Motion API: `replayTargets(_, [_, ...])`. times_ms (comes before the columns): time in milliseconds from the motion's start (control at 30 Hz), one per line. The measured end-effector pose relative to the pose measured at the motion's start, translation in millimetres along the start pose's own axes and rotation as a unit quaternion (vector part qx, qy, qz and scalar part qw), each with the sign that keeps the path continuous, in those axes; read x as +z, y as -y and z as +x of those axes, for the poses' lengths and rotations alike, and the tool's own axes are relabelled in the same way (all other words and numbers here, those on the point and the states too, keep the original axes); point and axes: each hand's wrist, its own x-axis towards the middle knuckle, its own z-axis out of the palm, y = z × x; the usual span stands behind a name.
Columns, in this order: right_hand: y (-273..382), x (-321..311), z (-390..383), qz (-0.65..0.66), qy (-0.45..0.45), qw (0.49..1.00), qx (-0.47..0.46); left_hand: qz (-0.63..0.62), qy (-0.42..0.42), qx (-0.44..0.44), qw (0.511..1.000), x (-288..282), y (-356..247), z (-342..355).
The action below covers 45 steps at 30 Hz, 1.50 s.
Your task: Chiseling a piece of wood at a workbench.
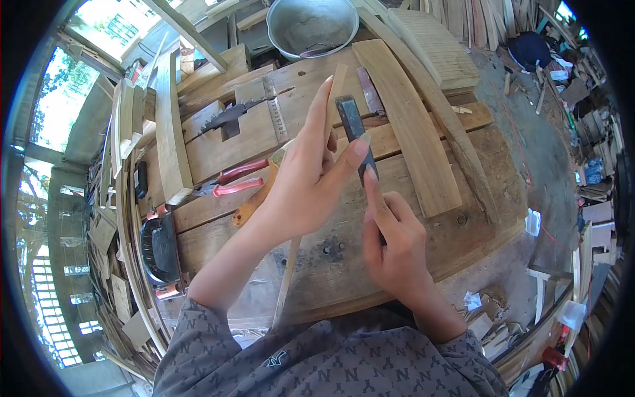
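My left hand (pixel 307 175) is closed around a thin wooden strip (pixel 286 284), its index finger stretched along the strip's upper part. The left thumb presses on the flat dark blade of a chisel (pixel 352 120), which points up and away beside the strip. Below it my right hand (pixel 399 241) grips the chisel, with the index finger laid along the metal; the handle is hidden in the palm. Left of my left wrist lie red-handled pliers (pixel 239 173) and a curved brown wooden handle (pixel 254 202), partly covered by my forearm.
The wooden workbench (pixel 331 271) bears a curved board (pixel 413 139), a metal ruler (pixel 277 119), a dark jagged piece (pixel 228 118) and a black tool (pixel 161 246) at its left edge. A metal basin (pixel 313 28) stands at the back. Wood scraps (pixel 489 308) litter the floor on the right.
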Motion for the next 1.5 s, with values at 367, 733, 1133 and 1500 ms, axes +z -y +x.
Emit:
replayTargets(367, [5.0,8.7,-1.9,-0.022,-0.007,1.0,-0.004,0.009,-0.03,0.027,0.999,10.3,-9.7,-2.2])
replayTargets(733, [9.5,15.5,-0.4,-0.034,-0.012,0.999,-0.006,0.009,-0.042,-0.046,0.998,14.7,-28.0,-5.1])
replayTargets(1133, [8.5,10.7,14.1,-0.041,-0.035,0.999,0.008,-0.147,-0.03,-0.106,0.983,15.9,-12.6,2.6])
replayTargets(1500, [6.2,6.1,7.7,-0.021,-0.006,1.0,0.006,-0.277,-0.039,-0.092,0.956,12.3,-10.3,6.8])
